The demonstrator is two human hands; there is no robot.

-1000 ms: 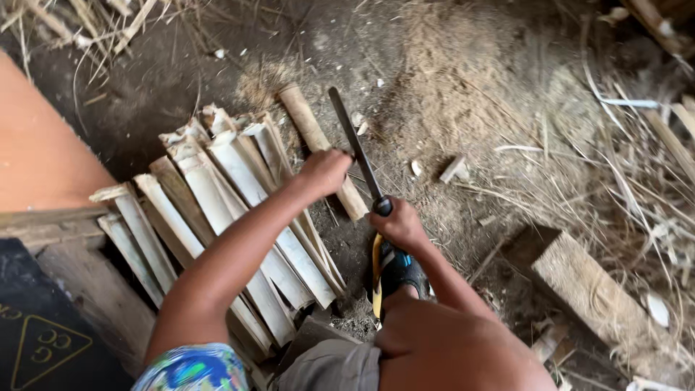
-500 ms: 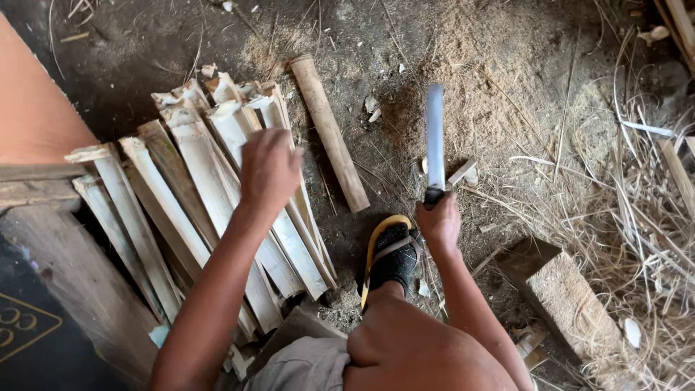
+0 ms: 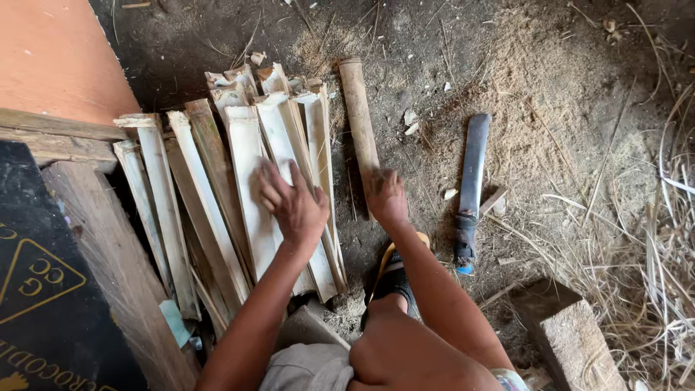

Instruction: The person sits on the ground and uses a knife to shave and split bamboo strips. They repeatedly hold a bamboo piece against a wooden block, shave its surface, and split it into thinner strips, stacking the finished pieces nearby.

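Gripping round bamboo piece (image 3: 360,130), long axis pointing away, right hand (image 3: 387,197)

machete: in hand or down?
Down. The machete lies flat on the dirt, apart from both hands; the right hand grips the bamboo pole.

One printed item is visible: a black panel (image 3: 43,289) at the lower left edge. It carries a yellow triangular outline and yellow lettering.

Bare forearms, grey shorts (image 3: 311,366), black sandal with yellow edge (image 3: 394,279)
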